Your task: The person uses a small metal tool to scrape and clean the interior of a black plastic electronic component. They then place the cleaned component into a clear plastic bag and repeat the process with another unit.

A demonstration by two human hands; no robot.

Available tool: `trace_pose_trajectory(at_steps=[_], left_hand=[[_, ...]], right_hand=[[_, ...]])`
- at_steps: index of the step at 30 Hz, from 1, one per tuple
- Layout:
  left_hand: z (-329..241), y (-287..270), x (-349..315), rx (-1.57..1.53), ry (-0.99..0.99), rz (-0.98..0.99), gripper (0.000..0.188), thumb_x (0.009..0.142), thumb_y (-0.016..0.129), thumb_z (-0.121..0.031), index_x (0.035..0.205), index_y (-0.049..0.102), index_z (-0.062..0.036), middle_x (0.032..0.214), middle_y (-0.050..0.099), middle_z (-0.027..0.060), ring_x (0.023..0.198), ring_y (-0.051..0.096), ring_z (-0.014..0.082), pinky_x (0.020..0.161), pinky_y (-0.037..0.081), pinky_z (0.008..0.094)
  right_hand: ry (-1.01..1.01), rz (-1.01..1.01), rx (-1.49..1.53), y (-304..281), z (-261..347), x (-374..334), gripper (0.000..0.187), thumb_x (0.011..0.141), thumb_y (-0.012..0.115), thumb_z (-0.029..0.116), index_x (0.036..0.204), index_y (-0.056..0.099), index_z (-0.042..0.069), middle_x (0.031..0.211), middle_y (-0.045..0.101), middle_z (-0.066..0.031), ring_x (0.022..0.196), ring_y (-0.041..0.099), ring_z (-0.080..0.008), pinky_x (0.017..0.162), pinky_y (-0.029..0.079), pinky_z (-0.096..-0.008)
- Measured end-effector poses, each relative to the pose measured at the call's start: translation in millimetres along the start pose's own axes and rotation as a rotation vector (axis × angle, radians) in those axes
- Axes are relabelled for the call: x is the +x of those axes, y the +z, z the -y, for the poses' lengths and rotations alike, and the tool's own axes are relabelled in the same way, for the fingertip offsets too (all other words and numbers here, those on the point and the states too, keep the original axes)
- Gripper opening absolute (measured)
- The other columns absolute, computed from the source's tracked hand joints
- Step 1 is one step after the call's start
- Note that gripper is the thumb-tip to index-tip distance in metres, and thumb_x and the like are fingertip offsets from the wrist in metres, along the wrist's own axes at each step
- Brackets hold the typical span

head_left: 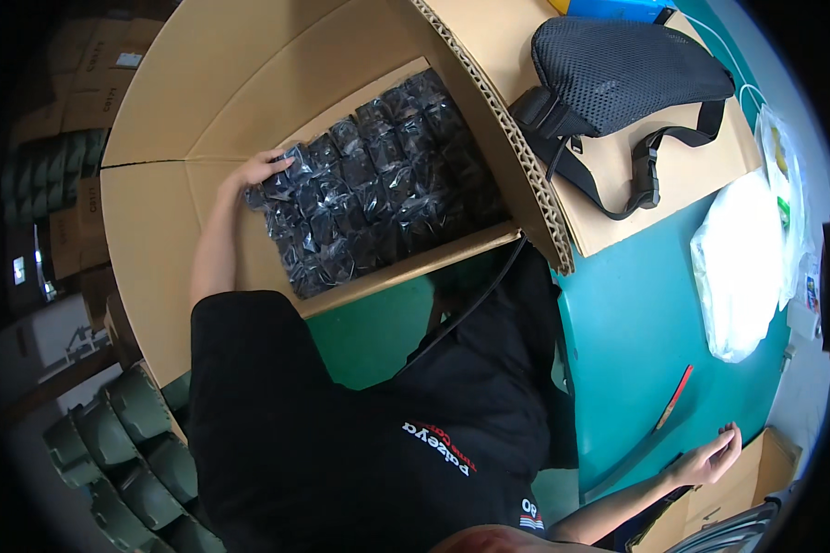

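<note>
In a large cardboard box (240,111) lie several rows of black items wrapped in clear plastic (369,198); what is inside the wrapping does not show. My left hand (263,170) reaches into the box, its fingers closed on a wrapped black item (277,187) at the left end of the rows. Far to the right, my right hand (710,457) hangs above the table's near right part, beside another cardboard box (773,465). Its fingers are loosely bent and apart, with nothing visible in them. A red, thin cutter-like tool (675,396) lies on the table nearby.
A black mesh waist bag (632,74) with a buckled strap rests on a cardboard sheet (609,221) on the green table (618,323). White plastic bags (738,267) lie by the wall. Green moulded trays (124,461) stand at lower left, and stacked cartons (74,78) behind.
</note>
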State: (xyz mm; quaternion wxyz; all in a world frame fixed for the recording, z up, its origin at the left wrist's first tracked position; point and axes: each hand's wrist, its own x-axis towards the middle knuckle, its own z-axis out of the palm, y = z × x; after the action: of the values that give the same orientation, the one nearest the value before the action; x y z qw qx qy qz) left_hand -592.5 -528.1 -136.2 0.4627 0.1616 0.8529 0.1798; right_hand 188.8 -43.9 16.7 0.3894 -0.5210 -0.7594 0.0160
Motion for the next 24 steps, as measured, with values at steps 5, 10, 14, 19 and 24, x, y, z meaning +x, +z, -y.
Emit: trace_pose_trajectory(at_steps=[5, 10, 14, 19, 24], left_hand=[[26, 20, 18, -0.029, 0.062, -0.059, 0.047, 0.103, 0.058, -0.049, 0.126, 0.067, -0.0089, 0.126, 0.064, 0.0028, 0.118, 0.056, 0.0158, 0.104, 0.043, 0.0325], [45, 45, 25, 0.351, 0.31, -0.451, 0.054, 0.105, 0.046, -0.05, 0.137, 0.058, -0.0076, 0.139, 0.057, 0.02, 0.131, 0.051, 0.0391, 0.113, 0.038, 0.0427], [23, 85, 15, 0.381, 0.104, -0.601, 0.057, 0.105, 0.043, -0.052, 0.143, 0.053, -0.0107, 0.141, 0.056, 0.0197, 0.133, 0.05, 0.0395, 0.113, 0.039, 0.0476], [29, 41, -7, 0.963, 0.206, -0.718, 0.056, 0.106, 0.046, -0.046, 0.143, 0.052, -0.0051, 0.139, 0.054, 0.0265, 0.133, 0.048, 0.0439, 0.112, 0.039, 0.0518], [-125, 58, -62, 0.209, 0.507, -1.226, 0.024, 0.103, 0.06, -0.013, 0.118, 0.064, 0.0049, 0.106, 0.069, 0.0164, 0.098, 0.067, 0.027, 0.087, 0.056, 0.0372]], right_hand=[[0.019, 0.006, 0.034, 2, -1, -8, 0.017, 0.104, 0.055, 0.002, 0.111, 0.067, -0.009, 0.105, 0.068, -0.0132, 0.094, 0.066, -0.0198, 0.083, 0.056, -0.0317], [0.057, 0.006, 0.018, -7, -13, -21, 0.017, 0.104, 0.055, 0.001, 0.112, 0.066, -0.009, 0.104, 0.068, -0.0135, 0.094, 0.065, -0.0203, 0.083, 0.055, -0.0313], [0.004, -0.013, -0.084, -12, -8, -21, 0.014, 0.102, 0.059, 0.0, 0.11, 0.069, -0.006, 0.105, 0.069, -0.0133, 0.095, 0.066, -0.0208, 0.085, 0.054, -0.0322], [-0.008, -0.067, -0.05, -13, -8, -4, 0.011, 0.098, 0.06, -0.003, 0.105, 0.069, -0.006, 0.105, 0.07, -0.014, 0.099, 0.067, -0.0248, 0.091, 0.052, -0.0353], [0.092, -0.166, -0.251, -77, -28, -11, 0.012, 0.096, 0.065, 0.002, 0.105, 0.071, -0.001, 0.105, 0.07, -0.0134, 0.101, 0.067, -0.0258, 0.094, 0.051, -0.0369]])
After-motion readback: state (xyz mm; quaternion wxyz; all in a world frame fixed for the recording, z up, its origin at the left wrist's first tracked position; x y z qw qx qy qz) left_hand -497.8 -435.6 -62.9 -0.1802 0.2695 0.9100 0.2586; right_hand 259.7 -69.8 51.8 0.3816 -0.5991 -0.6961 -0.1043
